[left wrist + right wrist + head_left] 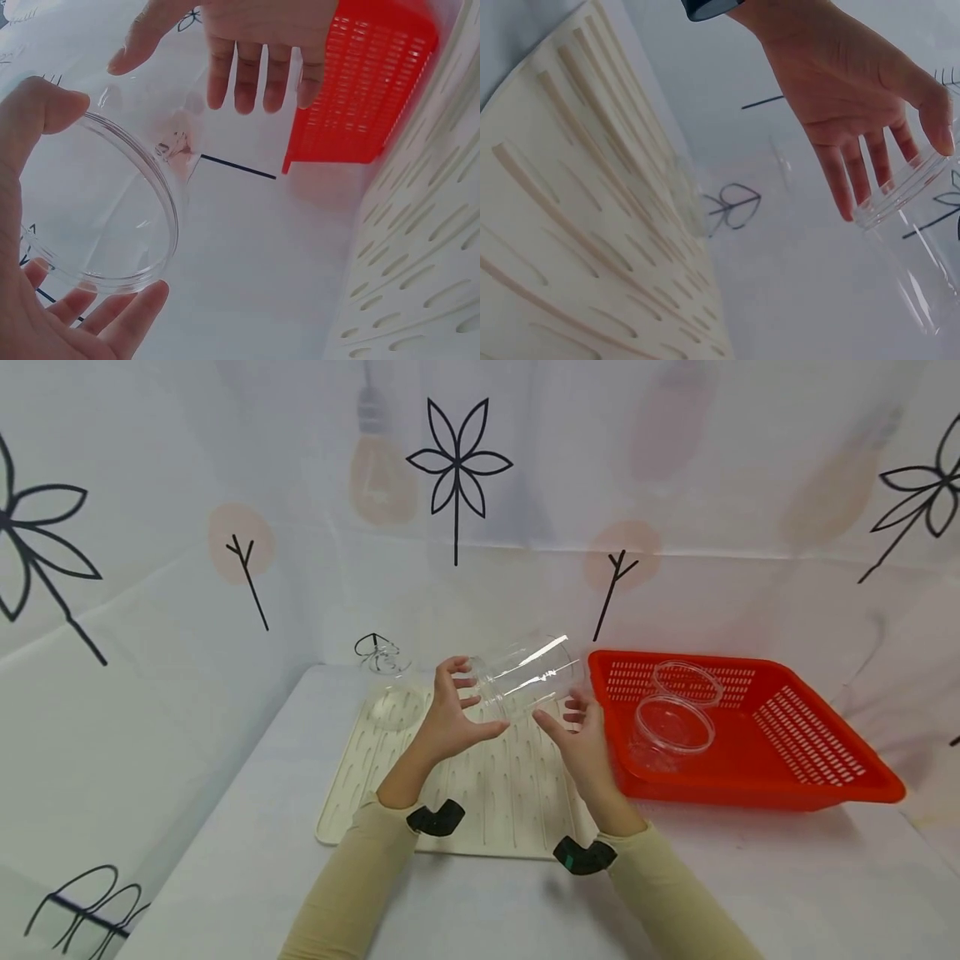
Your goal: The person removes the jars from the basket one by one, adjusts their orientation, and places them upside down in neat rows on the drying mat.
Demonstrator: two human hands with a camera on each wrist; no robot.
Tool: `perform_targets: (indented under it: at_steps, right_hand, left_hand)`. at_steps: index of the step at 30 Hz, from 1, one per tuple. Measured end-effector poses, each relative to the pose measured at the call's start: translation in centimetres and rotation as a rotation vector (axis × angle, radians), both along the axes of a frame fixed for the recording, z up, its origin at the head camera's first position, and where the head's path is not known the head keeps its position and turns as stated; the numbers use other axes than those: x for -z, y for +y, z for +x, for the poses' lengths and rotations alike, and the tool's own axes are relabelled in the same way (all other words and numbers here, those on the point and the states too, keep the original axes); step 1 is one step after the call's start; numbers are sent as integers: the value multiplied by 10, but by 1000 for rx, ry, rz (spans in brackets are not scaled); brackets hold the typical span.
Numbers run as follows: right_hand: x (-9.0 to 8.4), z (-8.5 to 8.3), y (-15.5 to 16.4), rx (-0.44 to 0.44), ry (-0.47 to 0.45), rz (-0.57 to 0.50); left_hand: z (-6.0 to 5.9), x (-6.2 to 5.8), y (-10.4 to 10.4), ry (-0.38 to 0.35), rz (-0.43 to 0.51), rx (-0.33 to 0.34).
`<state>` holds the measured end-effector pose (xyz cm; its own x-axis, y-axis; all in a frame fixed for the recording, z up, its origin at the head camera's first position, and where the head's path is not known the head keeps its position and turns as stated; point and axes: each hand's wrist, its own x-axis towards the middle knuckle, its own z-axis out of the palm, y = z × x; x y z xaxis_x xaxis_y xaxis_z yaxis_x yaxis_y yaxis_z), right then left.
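A clear, empty-looking jar [528, 677] is held tilted in the air above the cream ridged mat [517, 793]. My left hand [450, 714] grips its rim end, thumb on one side and fingers on the other; the left wrist view shows the round ridged rim [169, 217] between them. At the other end of the jar is my right hand [581, 735], with its thumb apart from the fingers. Seen from the left wrist, the right hand's fingers [244, 79] are straight and spread. The right wrist view shows the left hand [855, 112] at the jar's rim.
A red plastic basket [765, 785] stands on the right of the white table [247, 843], holding a clear jar [675, 727] and another clear round piece [686, 683] behind it. Another clear container [396, 710] stands at the mat's back left corner. A printed cloth [525, 527] hangs behind.
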<state>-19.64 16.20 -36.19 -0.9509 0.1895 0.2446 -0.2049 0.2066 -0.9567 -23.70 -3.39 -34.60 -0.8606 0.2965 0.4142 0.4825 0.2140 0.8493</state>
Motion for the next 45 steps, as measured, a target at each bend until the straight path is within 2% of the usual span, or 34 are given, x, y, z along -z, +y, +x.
perform_targets:
  at_steps: [7, 11, 21, 25, 38, 45]
  right_hand:
    - [0, -1, -3, -8, 27, 10]
    - [-2, -2, -3, -23, 34, -21]
    - [-13, -4, -5, -40, 44, -73]
    - [-16, -5, -5, -63, 61, -116]
    - [-24, -4, -3, -111, 99, -100]
    - [-25, -4, 1, -115, 110, -83]
  left_hand:
    - [3, -1, 1, -11, 14, 23]
    - [3, -1, 1, -27, 12, 24]
    - [3, 3, 0, -97, -66, 30]
    - [3, 6, 0, -92, -111, 34]
    - [3, 11, 3, -91, -159, 31]
    - [2, 13, 1, -72, -197, -7]
